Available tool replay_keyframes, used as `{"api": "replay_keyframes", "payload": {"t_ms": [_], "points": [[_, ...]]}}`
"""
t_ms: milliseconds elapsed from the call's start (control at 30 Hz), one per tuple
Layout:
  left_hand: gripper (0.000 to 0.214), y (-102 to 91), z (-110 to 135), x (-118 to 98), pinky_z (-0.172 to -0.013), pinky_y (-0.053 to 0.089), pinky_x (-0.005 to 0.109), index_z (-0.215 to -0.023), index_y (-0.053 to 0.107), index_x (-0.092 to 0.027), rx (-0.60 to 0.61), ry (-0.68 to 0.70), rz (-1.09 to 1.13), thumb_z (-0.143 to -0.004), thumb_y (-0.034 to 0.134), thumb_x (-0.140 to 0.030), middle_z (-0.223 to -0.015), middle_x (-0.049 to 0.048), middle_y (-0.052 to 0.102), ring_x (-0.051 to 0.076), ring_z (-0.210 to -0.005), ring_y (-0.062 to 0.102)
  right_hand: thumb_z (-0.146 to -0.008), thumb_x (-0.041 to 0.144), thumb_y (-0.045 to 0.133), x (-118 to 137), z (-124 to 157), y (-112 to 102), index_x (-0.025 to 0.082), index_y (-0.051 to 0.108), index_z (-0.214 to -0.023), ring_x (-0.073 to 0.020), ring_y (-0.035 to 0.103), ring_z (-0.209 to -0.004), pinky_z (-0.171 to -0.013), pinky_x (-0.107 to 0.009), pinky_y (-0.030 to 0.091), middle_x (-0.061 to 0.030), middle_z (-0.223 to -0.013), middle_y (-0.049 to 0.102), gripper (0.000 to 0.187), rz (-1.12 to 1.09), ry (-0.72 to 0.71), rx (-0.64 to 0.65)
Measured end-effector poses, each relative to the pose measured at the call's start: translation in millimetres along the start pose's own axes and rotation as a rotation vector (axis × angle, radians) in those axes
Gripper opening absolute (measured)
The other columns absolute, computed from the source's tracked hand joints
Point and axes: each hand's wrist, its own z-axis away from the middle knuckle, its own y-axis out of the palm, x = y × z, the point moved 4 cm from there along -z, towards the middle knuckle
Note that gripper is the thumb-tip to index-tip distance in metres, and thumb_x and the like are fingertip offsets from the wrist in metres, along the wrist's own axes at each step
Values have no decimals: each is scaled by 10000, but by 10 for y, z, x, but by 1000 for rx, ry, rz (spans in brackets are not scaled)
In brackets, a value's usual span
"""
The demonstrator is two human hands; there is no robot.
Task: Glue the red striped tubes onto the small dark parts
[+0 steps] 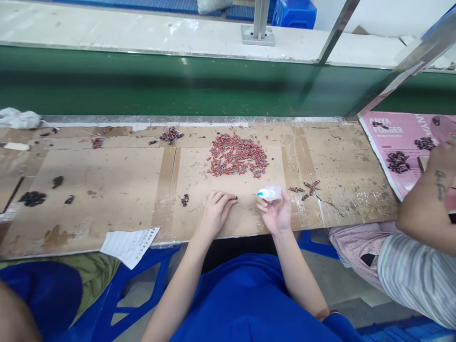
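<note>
My left hand (214,209) is over the cardboard near the table's front edge, thumb and fingers pinched on a tiny dark part (235,197); its exact kind is too small to tell. In my right hand (277,217) is a small translucent squeeze bottle (272,193) with a blue tip, held on its side and pointing left toward the dark part, with a gap between. Beyond both hands spreads a pile of small red-and-silver parts (223,159). A few dark parts (185,200) lie left of my left hand, and several red-and-black ones (312,187) right of the bottle.
Cardboard (117,175) covers the table below a green belt (142,85). Small clusters of dark parts (33,198) and a paper sheet (130,246) lie to the left. At right, a co-worker's arm (427,199) rests over a pink sheet (388,137). Another person sits at left.
</note>
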Motion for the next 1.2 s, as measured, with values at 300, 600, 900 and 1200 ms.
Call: {"api": "replay_keyframes", "payload": {"t_ms": [300, 600, 900, 1200], "points": [[173, -97, 16, -12, -818, 525, 371, -1042, 669, -220, -62, 29, 51, -907, 588, -290, -971, 66, 717, 213, -904, 637, -580, 376, 789, 27, -30, -72, 186, 630, -671, -100, 493, -502, -469, -233, 390, 20, -614, 623, 264, 411, -257, -197], [158, -137, 27, -27, -807, 559, 358, -1033, 654, -210, -111, -27, 139, -879, 620, -227, -898, 40, 766, 187, -846, 712, -618, 374, 759, 8, -3, -17, 184, 641, -656, -161, 584, -590, -558, -281, 474, -11, -634, 665, 227, 696, -342, -235], [152, -129, 36, -16, -803, 566, 359, -1015, 665, -210, -110, -57, 143, -867, 638, -233, -890, 39, 771, 188, -830, 718, -640, 375, 746, -22, -5, -26, 181, 634, -682, -171, 600, -615, -581, -287, 490, -16, -656, 666, 227, 754, -327, -246], [127, -147, 25, -35, -800, 570, 357, -985, 679, -211, -113, -51, 135, -867, 639, -234, -887, 38, 771, 187, -834, 720, -684, 383, 730, -41, -9, -32, 188, 614, -666, -168, 587, -617, -590, -282, 484, -9, -642, 650, 228, 801, -324, -229]]}}
